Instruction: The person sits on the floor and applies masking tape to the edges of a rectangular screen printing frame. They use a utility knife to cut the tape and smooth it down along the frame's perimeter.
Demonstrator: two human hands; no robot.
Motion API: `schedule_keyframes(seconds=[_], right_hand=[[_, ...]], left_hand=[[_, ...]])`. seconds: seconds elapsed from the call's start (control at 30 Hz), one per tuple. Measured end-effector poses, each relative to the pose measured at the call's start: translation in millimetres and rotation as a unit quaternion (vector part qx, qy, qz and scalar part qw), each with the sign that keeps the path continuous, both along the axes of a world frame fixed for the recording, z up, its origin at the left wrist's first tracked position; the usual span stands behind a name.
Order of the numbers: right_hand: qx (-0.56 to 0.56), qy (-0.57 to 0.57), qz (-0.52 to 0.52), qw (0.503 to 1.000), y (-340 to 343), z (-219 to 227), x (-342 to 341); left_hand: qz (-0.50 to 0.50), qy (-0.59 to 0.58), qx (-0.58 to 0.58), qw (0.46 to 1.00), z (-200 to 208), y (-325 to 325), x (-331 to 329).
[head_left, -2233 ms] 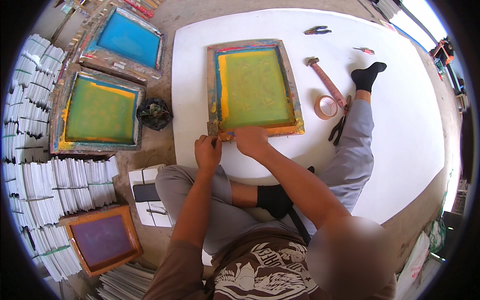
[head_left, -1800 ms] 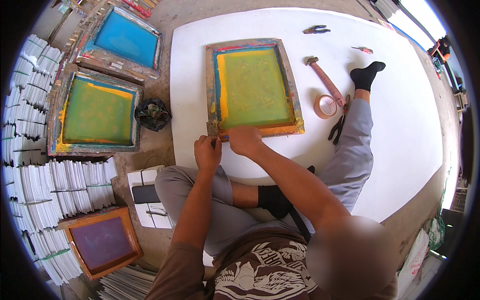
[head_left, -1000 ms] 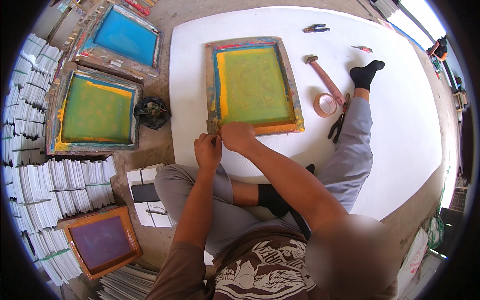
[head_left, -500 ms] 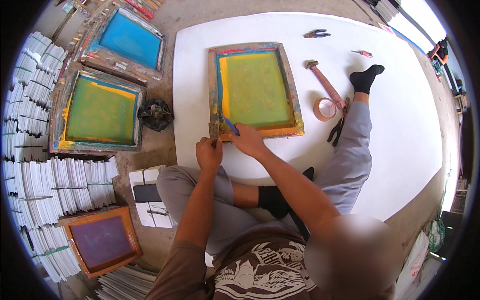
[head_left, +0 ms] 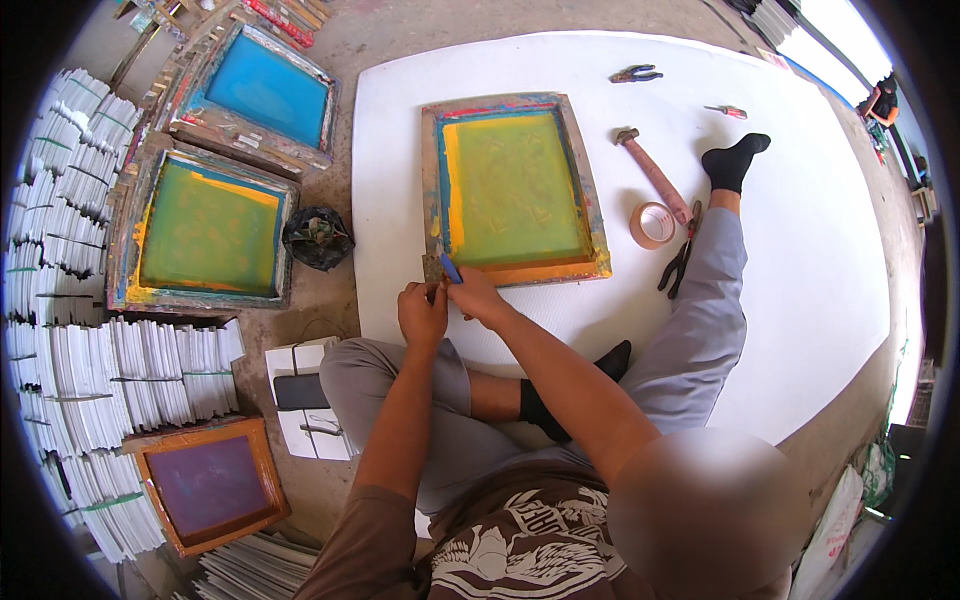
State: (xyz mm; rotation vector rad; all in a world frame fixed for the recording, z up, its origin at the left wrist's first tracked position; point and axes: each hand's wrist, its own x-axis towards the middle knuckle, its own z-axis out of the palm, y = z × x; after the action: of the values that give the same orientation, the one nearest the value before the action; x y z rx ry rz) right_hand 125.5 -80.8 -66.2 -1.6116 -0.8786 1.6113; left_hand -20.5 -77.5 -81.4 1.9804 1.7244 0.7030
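Note:
A wooden screen-printing frame (head_left: 432, 190) with a green-yellow mesh lies flat on the white sheet before me. At its near left corner my two hands come close together. My right hand (head_left: 480, 299) is closed round a slim blue tool (head_left: 449, 267), perhaps a cutter, which points up and leftward over the corner. My left hand (head_left: 422, 316) is closed too, its fingertips pinched at the corner's near edge; what lies between them is hidden.
To the right lie a hammer (head_left: 655, 178), a brown tape roll (head_left: 645, 238), pliers (head_left: 679, 266), more pliers (head_left: 637, 74) and a screwdriver (head_left: 731, 112). Leftward are a black bag (head_left: 318, 240), other frames (head_left: 288, 200) and bundled paper stacks (head_left: 75, 370). My outstretched leg (head_left: 690, 330) rests on the sheet.
My right hand has moved slightly left and toward me, closer to my left hand. The blue tool has come back from over the mesh to the frame's corner.

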Motion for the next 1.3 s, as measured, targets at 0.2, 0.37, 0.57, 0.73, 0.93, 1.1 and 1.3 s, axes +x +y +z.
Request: schedule_keyframes(seconds=[0.2,0.37,0.57,0.73,0.93,1.1,1.3], right_hand=[[-0.048,0.175,-0.006,0.983,8.3,-9.7,17.6],[-0.079,0.165,0.008,0.983,10.9,10.5,29.4],[-0.142,0.160,0.046,0.976,34.0,10.1,21.0],[-0.194,0.196,0.035,0.960,46.9,11.6,27.8],[-0.177,0.184,0.060,0.965,38.0,7.6,30.6],[0.016,-0.065,0.023,0.997,5.5,16.3,30.6],[0.129,-0.329,0.061,0.933,-39.1,7.5,33.0]], left_hand=[[0.009,-0.029,0.012,0.999,2.0,-0.5,4.0],[0.014,-0.038,0.010,0.999,1.1,-1.8,1.0],[0.011,-0.046,0.007,0.999,2.1,0.7,3.8],[0.055,-0.076,-0.045,0.995,-2.9,2.8,1.4],[0.031,-0.096,-0.011,0.995,-3.6,2.7,3.4],[0.034,-0.089,-0.010,0.995,-1.1,0.1,-2.8],[0.050,-0.065,-0.011,0.997,13.1,-0.7,6.7]])
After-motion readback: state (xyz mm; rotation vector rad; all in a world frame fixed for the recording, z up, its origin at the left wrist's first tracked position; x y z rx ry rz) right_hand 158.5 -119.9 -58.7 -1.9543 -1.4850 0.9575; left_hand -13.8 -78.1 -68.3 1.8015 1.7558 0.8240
